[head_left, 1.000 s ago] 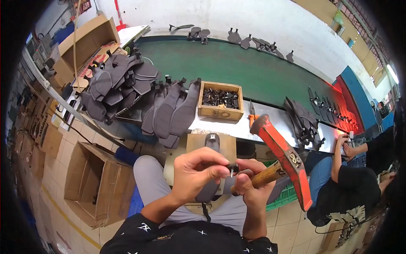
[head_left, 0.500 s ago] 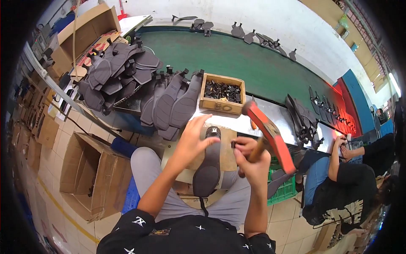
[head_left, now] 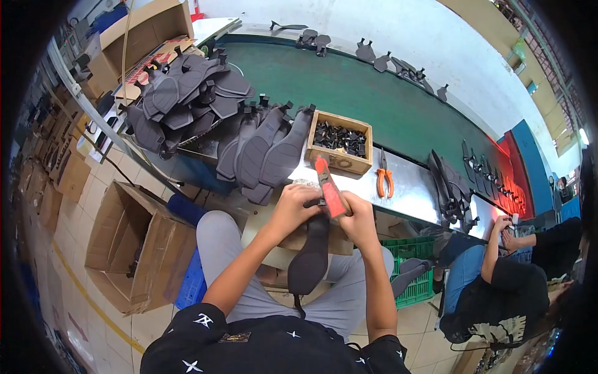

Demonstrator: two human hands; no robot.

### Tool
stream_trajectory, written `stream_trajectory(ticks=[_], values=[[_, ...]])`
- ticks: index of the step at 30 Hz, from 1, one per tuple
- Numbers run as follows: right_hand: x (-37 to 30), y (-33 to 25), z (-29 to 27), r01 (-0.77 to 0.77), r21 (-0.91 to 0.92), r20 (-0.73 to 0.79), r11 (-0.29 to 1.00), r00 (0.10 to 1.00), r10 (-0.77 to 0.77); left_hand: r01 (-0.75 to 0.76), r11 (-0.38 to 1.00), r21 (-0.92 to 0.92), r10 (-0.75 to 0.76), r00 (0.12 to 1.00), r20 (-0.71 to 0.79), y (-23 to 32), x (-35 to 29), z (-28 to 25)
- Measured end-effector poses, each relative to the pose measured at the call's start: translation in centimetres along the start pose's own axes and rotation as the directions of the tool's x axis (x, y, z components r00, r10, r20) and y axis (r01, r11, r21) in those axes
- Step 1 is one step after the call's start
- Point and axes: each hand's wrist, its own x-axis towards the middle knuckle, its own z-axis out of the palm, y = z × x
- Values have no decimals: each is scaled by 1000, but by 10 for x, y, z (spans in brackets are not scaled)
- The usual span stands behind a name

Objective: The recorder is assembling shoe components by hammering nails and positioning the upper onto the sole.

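A dark grey shoe sole (head_left: pixel 308 265) lies lengthwise between my knees, its wide toe part toward me and its narrow heel end on a wooden block (head_left: pixel 340 242). At that heel end my left hand (head_left: pixel 293 209) is closed, fingers bent and thumb pressed in; what they pinch is hidden. My right hand (head_left: pixel 356 219) grips a hammer with a red head (head_left: pixel 332 192), held over the heel end close to the left fingertips. The hammer's handle is mostly hidden by the hand.
Ahead stands a wooden box (head_left: pixel 340 163) of small black pieces, beside orange-handled pliers (head_left: pixel 385 181). Stacked soles (head_left: pixel 190 93) are at left, near a green conveyor belt (head_left: pixel 361 93). A cardboard box (head_left: pixel 134 249) is on the floor; a co-worker (head_left: pixel 498 280) sits at right.
The hammer has swung left and down to the heel end. My left hand has gone from spread to closed there; the small black piece in my right fingers no longer shows.
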Motion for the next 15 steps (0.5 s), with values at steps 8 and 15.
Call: stream_trajectory(ticks=[8,15], values=[[1,-17,-8,160,-199,85,967,986,-146,121,951,-286,-101,992,81,17,8,-16],[-13,-24,-10,76,-191,-47,979,995,-87,279,918,-283,-246,958,145,15,12,-10]])
